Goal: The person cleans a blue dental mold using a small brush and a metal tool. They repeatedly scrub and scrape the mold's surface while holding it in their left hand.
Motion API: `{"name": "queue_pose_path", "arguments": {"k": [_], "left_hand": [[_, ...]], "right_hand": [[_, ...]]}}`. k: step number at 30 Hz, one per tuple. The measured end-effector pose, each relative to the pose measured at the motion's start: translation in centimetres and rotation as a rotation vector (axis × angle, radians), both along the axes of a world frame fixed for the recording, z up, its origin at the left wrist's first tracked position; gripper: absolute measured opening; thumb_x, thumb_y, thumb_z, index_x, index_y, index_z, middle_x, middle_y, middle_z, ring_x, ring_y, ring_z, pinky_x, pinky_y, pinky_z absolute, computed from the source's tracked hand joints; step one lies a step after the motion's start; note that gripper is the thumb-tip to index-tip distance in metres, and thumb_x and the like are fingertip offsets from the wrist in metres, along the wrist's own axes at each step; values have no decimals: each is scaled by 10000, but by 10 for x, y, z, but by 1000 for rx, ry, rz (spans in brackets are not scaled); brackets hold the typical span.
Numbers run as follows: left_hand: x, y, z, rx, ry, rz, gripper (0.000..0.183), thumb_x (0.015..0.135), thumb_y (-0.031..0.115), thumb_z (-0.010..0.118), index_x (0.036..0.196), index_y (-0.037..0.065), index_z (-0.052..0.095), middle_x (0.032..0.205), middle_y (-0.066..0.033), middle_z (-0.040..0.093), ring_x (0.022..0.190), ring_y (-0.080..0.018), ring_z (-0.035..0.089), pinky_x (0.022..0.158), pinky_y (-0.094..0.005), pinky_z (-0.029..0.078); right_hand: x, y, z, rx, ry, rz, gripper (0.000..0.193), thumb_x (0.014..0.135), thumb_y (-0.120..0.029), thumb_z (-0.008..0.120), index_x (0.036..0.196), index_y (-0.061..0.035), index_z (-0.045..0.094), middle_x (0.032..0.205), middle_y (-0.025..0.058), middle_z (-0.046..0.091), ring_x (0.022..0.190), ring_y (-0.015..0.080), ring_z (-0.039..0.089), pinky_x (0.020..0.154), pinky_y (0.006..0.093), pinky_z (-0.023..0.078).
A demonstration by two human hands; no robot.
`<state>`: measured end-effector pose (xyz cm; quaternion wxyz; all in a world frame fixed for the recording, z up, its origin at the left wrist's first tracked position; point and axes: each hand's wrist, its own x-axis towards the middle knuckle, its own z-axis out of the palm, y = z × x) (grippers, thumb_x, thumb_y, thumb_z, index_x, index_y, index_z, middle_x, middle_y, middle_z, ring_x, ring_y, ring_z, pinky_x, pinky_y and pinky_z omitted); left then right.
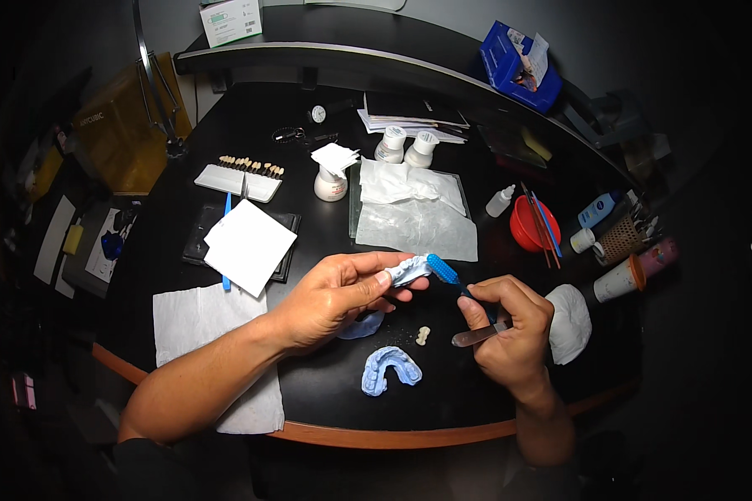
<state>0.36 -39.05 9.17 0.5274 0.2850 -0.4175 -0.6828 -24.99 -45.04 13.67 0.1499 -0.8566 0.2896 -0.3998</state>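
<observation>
My left hand pinches a light-blue dental cast between thumb and fingers, above the black desk. In my right hand is a blue toothbrush, its bristles at the right end of the cast. A rounded, greyish flat end also sticks out of that hand; its kind is unclear. Below lies a second light-blue dental cast, horseshoe-shaped, with a small cream-coloured tooth piece just above it. Another blue piece is partly covered by my left hand. Pale crumbs are scattered between them.
White paper sheets and a cloth lie left, under a shade guide. White jars and a glass plate with tissue stand behind. A red bowl, white wad and cup are right.
</observation>
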Motion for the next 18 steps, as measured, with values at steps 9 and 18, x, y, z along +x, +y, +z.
{"name": "queue_pose_path", "arguments": {"k": [9, 18], "left_hand": [[-5, 4, 1, -17, -138, 84, 560, 1101, 229, 613, 1552, -67, 467, 1384, -152, 664, 1202, -142, 646, 1013, -271, 525], [-5, 4, 1, -30, -103, 69, 537, 1115, 239, 586, 1541, -71, 483, 1359, -154, 673, 1197, -160, 662, 1015, -274, 528]], "right_hand": [[1, 0, -6, 42, 26, 89, 117, 825, 66, 818, 897, 42, 729, 819, 152, 732, 724, 285, 739, 633, 344, 548], [2, 2, -6, 88, 31, 131, 124, 818, 64, 824, 887, 41, 724, 830, 153, 729, 729, 287, 738, 643, 339, 554]]}}
